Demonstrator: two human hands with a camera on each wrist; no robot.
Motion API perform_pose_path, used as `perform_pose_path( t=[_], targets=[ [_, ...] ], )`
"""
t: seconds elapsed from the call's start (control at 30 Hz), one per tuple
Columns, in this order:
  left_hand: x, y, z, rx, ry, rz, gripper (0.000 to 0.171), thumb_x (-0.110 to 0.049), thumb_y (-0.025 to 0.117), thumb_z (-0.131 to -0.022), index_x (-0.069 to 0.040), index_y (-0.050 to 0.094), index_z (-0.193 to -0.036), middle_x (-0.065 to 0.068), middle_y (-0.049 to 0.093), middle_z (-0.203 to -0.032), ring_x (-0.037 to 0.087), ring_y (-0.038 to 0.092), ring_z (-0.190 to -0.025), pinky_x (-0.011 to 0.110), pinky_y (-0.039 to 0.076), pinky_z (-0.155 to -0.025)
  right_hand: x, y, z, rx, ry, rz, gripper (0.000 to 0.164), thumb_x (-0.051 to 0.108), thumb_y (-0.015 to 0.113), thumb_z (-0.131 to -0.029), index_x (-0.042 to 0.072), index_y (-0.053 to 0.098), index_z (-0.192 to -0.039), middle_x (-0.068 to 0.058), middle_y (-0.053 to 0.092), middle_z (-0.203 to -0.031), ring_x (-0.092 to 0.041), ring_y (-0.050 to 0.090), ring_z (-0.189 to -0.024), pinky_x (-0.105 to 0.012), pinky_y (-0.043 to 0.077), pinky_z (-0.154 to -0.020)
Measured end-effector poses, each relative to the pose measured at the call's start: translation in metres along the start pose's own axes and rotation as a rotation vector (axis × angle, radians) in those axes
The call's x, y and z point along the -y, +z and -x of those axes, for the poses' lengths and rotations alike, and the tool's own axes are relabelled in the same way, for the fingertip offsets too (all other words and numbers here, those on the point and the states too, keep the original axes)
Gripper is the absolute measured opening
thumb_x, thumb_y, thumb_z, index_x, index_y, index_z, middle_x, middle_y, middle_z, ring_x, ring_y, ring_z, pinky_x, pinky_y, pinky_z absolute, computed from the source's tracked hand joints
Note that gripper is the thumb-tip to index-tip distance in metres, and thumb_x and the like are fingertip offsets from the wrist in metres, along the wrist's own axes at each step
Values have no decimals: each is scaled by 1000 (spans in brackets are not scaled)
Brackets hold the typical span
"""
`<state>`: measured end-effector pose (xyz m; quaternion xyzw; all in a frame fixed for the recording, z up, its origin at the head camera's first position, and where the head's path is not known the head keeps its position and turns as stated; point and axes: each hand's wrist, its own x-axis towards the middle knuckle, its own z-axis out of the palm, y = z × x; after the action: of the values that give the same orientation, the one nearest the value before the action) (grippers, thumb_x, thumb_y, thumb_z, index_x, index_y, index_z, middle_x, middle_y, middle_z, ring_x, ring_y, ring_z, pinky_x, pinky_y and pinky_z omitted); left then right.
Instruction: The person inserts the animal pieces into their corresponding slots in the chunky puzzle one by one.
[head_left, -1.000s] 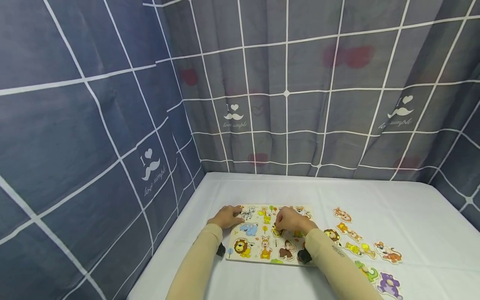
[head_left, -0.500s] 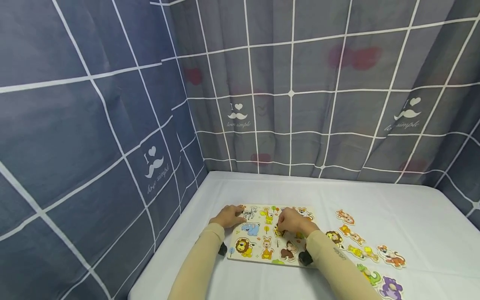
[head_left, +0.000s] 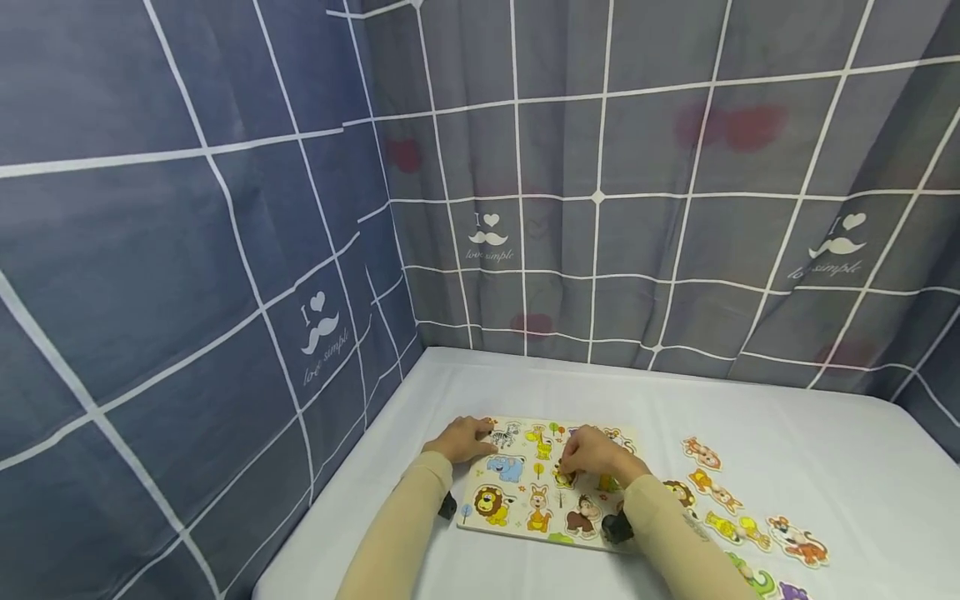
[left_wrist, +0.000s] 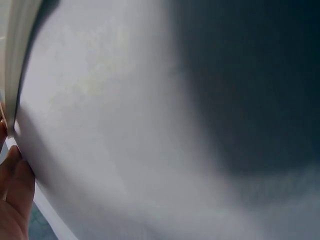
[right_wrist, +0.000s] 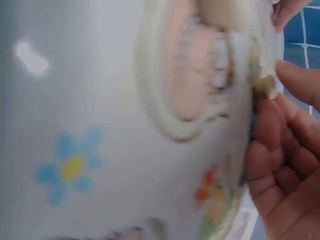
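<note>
A pale wooden animal puzzle board [head_left: 512, 519] lies flat on the white table. My left hand [head_left: 461, 440] rests at its upper left edge, thumb and fingers spread on the zebra side. In the left wrist view, its fingers [left_wrist: 17, 182] touch near the board's edge. Over the board's centre-right, my right hand [head_left: 596, 452] pinches a small yellow-and-dark animal piece [head_left: 564, 478] by its knob [right_wrist: 266, 87], seen between thumb and finger in the right wrist view. Much of that piece is hidden by the hand; whether it sits fully in its recess I cannot tell.
Several loose animal pieces lie right of the board, among them a tiger piece [head_left: 798, 542], a green crocodile-like piece [head_left: 752, 575] and an orange-and-white piece [head_left: 702, 453]. Lion [head_left: 491, 505], kangaroo [head_left: 539, 509] and monkey [head_left: 582, 517] figures show along the board's front. A checked curtain [head_left: 558, 233] stands behind.
The head view has shifted, so the whole scene sits slightly lower and further right. Both hands keep their places on the board; the right hand still pinches the same piece.
</note>
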<state>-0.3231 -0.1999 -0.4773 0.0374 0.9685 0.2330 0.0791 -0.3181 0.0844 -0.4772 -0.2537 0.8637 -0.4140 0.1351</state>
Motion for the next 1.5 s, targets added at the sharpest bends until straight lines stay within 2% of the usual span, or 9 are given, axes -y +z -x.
perform_pose_path(
  t=[0.13, 0.33, 0.5, 0.6, 0.67, 0.8, 1.03, 1.2, 1.5],
  targets=[
    [3, 3, 0, 5, 7, 8, 59, -40, 76, -88, -18, 61, -140, 4, 50, -153, 33, 43, -143, 55, 36, -117, -1, -1, 3, 24, -5, 16, 23, 6, 78, -83, 2, 65, -64, 2, 61, -63, -11, 47, -56, -24, 39, -54],
    [10, 15, 3, 27, 9, 1, 59, -41, 76, -87, -17, 61, -139, 8, 53, -150, 34, 46, -141, 53, 37, -117, -13, 0, 12, 16, 17, 12, 17, 13, 77, -85, 6, 72, -71, 6, 58, -62, -9, 45, -55, -22, 37, -51],
    [13, 19, 4, 22, 22, -10, 58, -39, 76, -87, -16, 62, -139, 8, 54, -150, 34, 47, -140, 53, 38, -117, -19, -17, 17, -4, 7, -11, 26, 8, 71, -88, 4, 61, -63, 7, 45, -54, -8, 35, -50, -21, 31, -49],
    [12, 16, 3, 16, 32, -15, 57, -40, 76, -88, -16, 62, -138, 9, 54, -150, 35, 47, -140, 53, 38, -117, -23, -33, 22, -49, 35, -19, 24, 7, 68, -89, 1, 64, -66, 5, 47, -53, -8, 37, -49, -22, 34, -50],
    [10, 13, 1, 16, 35, -13, 58, -40, 76, -88, -16, 62, -139, 9, 52, -151, 35, 46, -141, 52, 37, -117, -26, -46, 28, -96, 61, -4, 19, 7, 67, -90, -2, 70, -73, 2, 54, -56, -10, 44, -52, -24, 40, -52],
    [9, 6, 0, 14, 44, -19, 59, -41, 75, -88, -16, 61, -140, 9, 51, -152, 35, 46, -141, 52, 37, -118, -36, -70, 38, -196, 155, 42, 16, 8, 67, -90, -3, 72, -81, -1, 60, -61, -12, 52, -58, -26, 47, -57],
    [6, -7, -2, -11, -7, -15, 58, -42, 75, -88, -18, 61, -139, 12, 54, -148, 35, 47, -139, 55, 38, -116, -57, -104, 53, -308, 265, 102, 19, 12, 64, -92, -6, 71, -91, -7, 63, -70, -16, 54, -64, -28, 46, -58],
    [4, -6, -4, -3, -10, -2, 59, -41, 75, -88, -18, 61, -140, 12, 54, -148, 35, 46, -139, 55, 37, -116, -73, -116, 63, -370, 318, 90, 21, 11, 63, -92, -7, 71, -96, -11, 67, -77, -17, 56, -68, -27, 47, -58],
    [1, 2, -6, 12, 2, -12, 59, -42, 76, -87, -16, 61, -139, 8, 52, -152, 34, 45, -140, 54, 36, -118, -99, -120, 79, -447, 405, -22, 23, 8, 61, -92, -11, 68, -103, -4, 62, -65, -14, 58, -60, -28, 51, -54]
  ],
)
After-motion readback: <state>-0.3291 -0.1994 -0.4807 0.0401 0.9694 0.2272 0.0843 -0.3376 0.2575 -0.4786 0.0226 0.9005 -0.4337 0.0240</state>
